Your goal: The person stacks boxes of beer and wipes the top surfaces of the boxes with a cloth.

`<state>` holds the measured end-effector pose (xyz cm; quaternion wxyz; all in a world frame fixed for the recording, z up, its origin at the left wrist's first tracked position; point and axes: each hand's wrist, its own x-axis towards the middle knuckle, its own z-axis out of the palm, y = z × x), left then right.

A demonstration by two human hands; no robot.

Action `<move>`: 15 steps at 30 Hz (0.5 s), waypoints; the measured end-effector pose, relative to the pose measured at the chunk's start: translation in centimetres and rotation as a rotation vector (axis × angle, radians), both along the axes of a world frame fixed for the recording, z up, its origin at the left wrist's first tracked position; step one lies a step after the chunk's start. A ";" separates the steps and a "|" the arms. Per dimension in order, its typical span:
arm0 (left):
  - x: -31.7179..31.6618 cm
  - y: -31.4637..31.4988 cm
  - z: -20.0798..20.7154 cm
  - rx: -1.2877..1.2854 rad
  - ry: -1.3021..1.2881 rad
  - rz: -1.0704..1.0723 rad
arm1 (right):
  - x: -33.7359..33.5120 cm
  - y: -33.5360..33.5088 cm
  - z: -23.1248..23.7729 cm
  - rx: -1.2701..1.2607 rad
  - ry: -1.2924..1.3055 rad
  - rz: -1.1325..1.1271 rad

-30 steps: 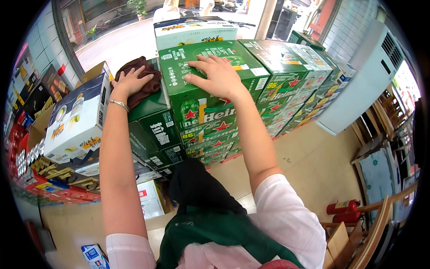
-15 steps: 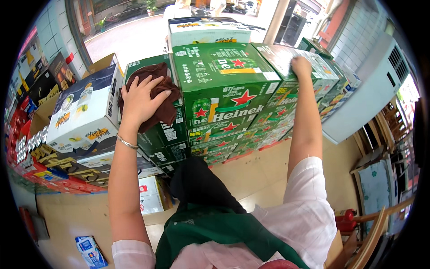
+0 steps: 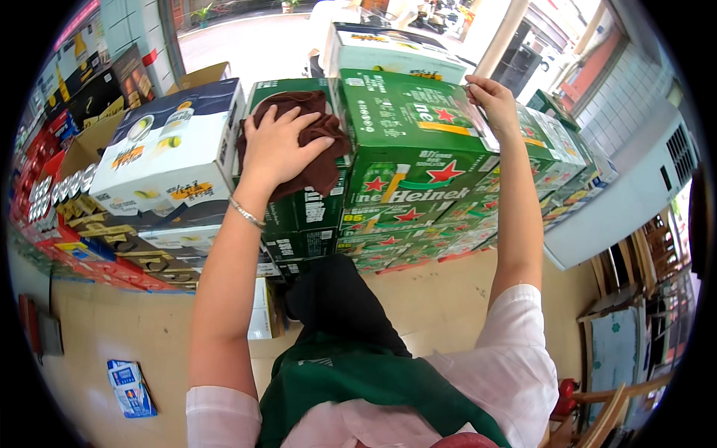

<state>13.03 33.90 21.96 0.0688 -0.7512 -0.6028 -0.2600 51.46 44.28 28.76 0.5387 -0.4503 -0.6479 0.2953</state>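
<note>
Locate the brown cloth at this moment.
In the head view, left of centre, the brown cloth lies on a green carton under the left hand, between the white-and-navy box and the taller green case.

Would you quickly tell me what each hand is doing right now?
Left hand: open, flat on the brown cloth.
Right hand: fingers curled on the green case far edge.
</note>
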 end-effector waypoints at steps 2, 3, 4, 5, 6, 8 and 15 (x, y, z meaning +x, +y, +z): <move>0.1 0.2 -0.1 -0.011 0.008 -0.005 | -2.0 -0.2 0.5 0.033 -0.025 0.046; 0.1 0.3 -0.2 -0.012 0.008 -0.002 | -2.9 -0.1 0.8 0.042 -0.054 0.066; 0.1 0.3 -0.2 -0.014 0.005 -0.003 | -3.6 -0.1 0.8 0.048 -0.079 0.080; 0.1 0.3 -0.2 -0.016 0.001 -0.006 | -4.1 -0.1 0.7 0.053 -0.105 0.092; 0.1 0.3 -0.2 -0.018 -0.003 -0.011 | -4.5 0.0 0.3 -0.011 -0.093 0.109; 0.1 0.4 -0.3 0.001 -0.009 -0.010 | -5.0 0.0 -0.4 -0.138 -0.067 0.139; -0.1 0.1 -0.1 -0.010 -0.025 -0.007 | -5.5 -0.9 -1.4 -0.009 -0.336 0.066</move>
